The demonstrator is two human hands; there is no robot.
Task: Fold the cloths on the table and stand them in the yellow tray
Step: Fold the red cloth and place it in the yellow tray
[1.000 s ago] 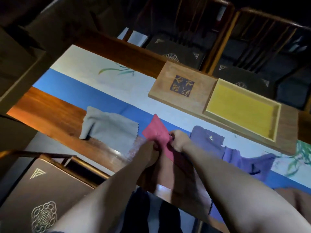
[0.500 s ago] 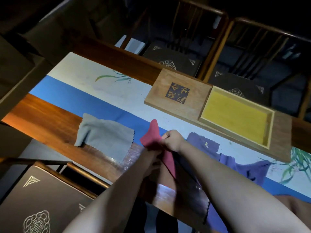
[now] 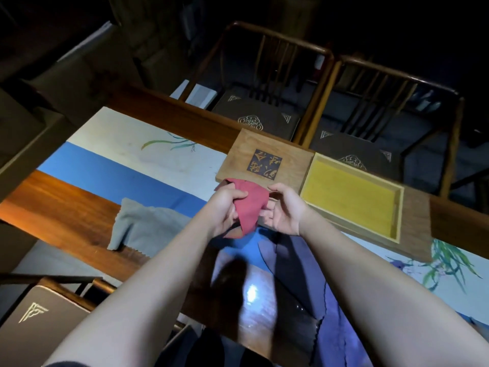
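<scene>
Looking through the head view: both hands are raised above the table (image 3: 66, 207), holding 1 red cloth (image 3: 250, 205) between them. Left hand (image 3: 229, 207) has fingers curled over the cloth's left part, closed on it. Right hand (image 3: 284, 211) is palm-up and half open, fingertips touching the cloth's right edge; firm pinch or not, can't tell. Cloth is bunched, lower corner hanging free. Yellow tray (image 3: 397, 207) sits just right of the hands, inside a wooden board (image 3: 251, 152). Grey cloth (image 3: 148, 226) lies flat, left. Purple cloth (image 3: 330, 300) lies near, partly under the right forearm. 2 chairs (image 3: 264, 75) stand far side.
</scene>
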